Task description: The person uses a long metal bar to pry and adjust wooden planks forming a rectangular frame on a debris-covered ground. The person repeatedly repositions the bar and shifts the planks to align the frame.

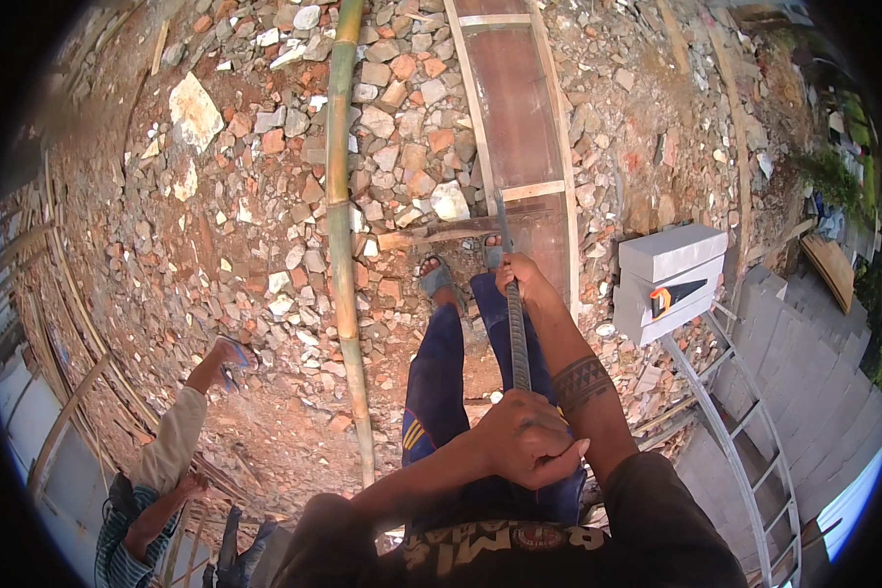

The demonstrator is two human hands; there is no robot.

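A ribbed steel bar (516, 343) runs from near my body toward a long brown wooden panel with batten edges (521, 108), where its far end overlaps the lower crosspiece. My left hand (529, 436) is closed round the near part of the bar, close to my waist. My right hand (514, 274) grips it farther forward, near my sandalled feet (436, 279). A short dark plank (426, 230) lies across the rubble just beyond my feet.
A bamboo pole (343, 147) lies on the rubble (265, 196) to my left. Another person (167, 461) walks at lower left, near loose timbers (69, 402). At right are pale blocks (671, 250), a handsaw (686, 294), an aluminium ladder (740, 431) and grey stacked sheets (794, 343).
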